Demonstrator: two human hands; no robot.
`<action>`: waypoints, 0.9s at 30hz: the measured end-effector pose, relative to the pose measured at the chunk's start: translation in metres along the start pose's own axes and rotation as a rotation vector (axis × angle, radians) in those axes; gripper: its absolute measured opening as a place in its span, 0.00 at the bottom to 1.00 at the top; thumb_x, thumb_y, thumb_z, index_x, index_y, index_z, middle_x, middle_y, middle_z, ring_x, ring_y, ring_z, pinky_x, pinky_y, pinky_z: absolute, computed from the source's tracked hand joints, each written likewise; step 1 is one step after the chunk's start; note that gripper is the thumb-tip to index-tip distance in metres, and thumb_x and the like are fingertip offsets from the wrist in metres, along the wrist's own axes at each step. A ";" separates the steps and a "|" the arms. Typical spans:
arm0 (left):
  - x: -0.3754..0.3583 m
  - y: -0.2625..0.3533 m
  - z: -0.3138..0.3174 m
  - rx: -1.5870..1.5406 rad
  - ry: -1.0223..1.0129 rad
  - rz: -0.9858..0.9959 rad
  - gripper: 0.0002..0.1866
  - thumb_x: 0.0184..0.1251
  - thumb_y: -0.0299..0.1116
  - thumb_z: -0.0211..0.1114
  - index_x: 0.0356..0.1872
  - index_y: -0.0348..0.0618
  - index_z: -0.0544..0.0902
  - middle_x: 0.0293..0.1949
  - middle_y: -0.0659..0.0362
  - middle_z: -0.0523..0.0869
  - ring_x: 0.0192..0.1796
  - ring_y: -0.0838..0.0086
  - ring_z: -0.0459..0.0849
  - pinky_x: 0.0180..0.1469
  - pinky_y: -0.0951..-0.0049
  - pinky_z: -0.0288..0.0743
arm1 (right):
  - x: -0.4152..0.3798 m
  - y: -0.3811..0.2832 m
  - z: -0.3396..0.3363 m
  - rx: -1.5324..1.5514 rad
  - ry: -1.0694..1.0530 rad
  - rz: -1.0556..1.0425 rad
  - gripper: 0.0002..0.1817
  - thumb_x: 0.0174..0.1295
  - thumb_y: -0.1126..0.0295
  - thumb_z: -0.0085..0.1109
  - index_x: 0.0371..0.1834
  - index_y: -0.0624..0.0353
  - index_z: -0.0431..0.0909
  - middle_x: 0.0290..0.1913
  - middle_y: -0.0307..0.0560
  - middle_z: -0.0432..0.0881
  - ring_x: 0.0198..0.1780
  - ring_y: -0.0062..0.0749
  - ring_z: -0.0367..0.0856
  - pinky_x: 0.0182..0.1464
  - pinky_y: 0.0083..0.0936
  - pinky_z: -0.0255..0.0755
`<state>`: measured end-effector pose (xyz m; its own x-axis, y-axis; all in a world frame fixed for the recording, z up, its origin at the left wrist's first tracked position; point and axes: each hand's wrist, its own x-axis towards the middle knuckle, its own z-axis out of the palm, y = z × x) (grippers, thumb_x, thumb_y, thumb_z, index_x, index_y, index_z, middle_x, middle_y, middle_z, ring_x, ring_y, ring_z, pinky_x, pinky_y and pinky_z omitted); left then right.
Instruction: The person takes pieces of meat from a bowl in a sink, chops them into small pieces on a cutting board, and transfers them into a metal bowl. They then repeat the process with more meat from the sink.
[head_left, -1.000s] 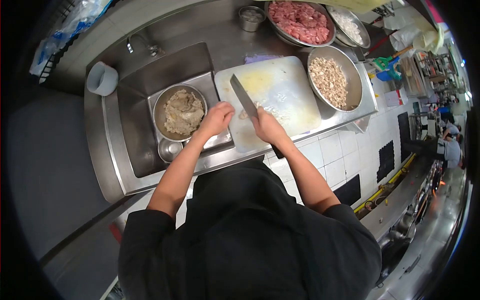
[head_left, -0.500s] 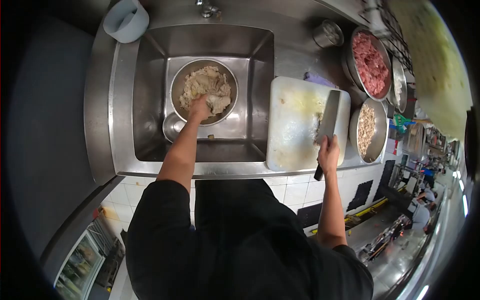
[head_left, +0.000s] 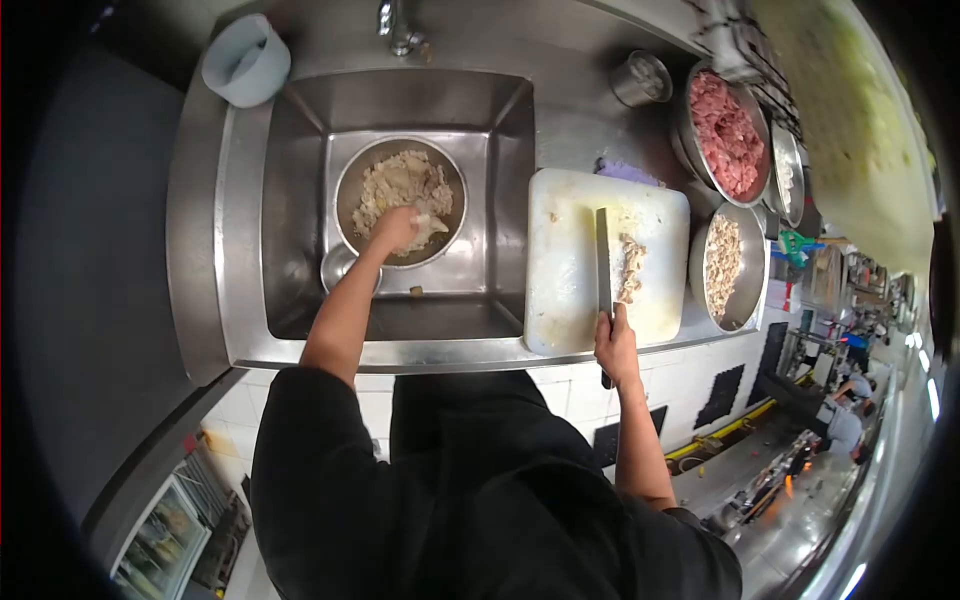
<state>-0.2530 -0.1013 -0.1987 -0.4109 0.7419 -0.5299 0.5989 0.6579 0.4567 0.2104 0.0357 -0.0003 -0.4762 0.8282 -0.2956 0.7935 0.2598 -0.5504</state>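
My left hand reaches into a metal bowl in the sink, its fingers closed around pale, soft-looking meat. More of the same pale food fills the bowl around it. The fingertips are partly hidden. My right hand grips the dark handle of a cleaver, whose blade stands nearly on edge over a white cutting board. A small strip of chopped pieces lies on the board just right of the blade.
The steel sink has a smaller metal bowl beside the large one. Right of the board stand a bowl of chopped pale pieces and a bowl of raw pink meat. A faucet and a white tub are behind.
The cleaver has moved left across the board and its blade has turned from flat to on edge, uncovering the chopped pieces. My left hand stays in the bowl, with its fingers shifted among the food.
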 end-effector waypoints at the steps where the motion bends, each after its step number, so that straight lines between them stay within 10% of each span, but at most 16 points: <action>1: -0.017 0.008 -0.015 -0.115 -0.010 0.034 0.20 0.69 0.38 0.72 0.59 0.40 0.87 0.58 0.44 0.88 0.62 0.49 0.86 0.64 0.56 0.79 | -0.001 -0.011 -0.006 0.033 -0.041 0.065 0.18 0.80 0.68 0.52 0.65 0.67 0.68 0.32 0.70 0.83 0.36 0.67 0.85 0.38 0.50 0.77; 8: -0.157 0.163 -0.135 -0.364 0.163 0.391 0.19 0.72 0.36 0.75 0.57 0.37 0.84 0.52 0.50 0.88 0.56 0.61 0.86 0.62 0.65 0.77 | 0.006 0.019 -0.031 0.217 0.011 0.046 0.17 0.78 0.67 0.54 0.60 0.70 0.74 0.39 0.80 0.84 0.47 0.78 0.85 0.48 0.55 0.78; 14: -0.144 0.292 -0.076 -0.697 -0.152 0.363 0.17 0.70 0.26 0.73 0.58 0.38 0.83 0.47 0.60 0.88 0.49 0.71 0.85 0.57 0.69 0.78 | 0.013 0.077 -0.058 0.178 0.138 0.014 0.14 0.77 0.67 0.52 0.51 0.71 0.75 0.37 0.79 0.84 0.45 0.78 0.84 0.47 0.62 0.75; 22: -0.086 0.345 0.014 -0.091 0.529 0.553 0.23 0.66 0.15 0.57 0.61 0.42 0.84 0.60 0.48 0.86 0.62 0.45 0.81 0.69 0.55 0.75 | -0.010 0.079 -0.093 0.109 0.042 -0.126 0.09 0.74 0.71 0.51 0.46 0.67 0.68 0.36 0.78 0.85 0.42 0.78 0.85 0.48 0.65 0.76; 27: -0.126 0.362 0.027 -0.040 0.416 0.725 0.23 0.65 0.33 0.69 0.63 0.47 0.84 0.65 0.52 0.83 0.71 0.51 0.75 0.73 0.52 0.69 | -0.007 0.084 -0.088 0.046 -0.033 -0.118 0.09 0.73 0.71 0.51 0.46 0.68 0.68 0.37 0.77 0.86 0.42 0.78 0.85 0.49 0.65 0.76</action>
<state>0.0342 0.0400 0.0148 -0.1584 0.9651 0.2087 0.7907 -0.0026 0.6122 0.3135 0.0954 0.0247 -0.5779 0.7762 -0.2520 0.7133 0.3304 -0.6181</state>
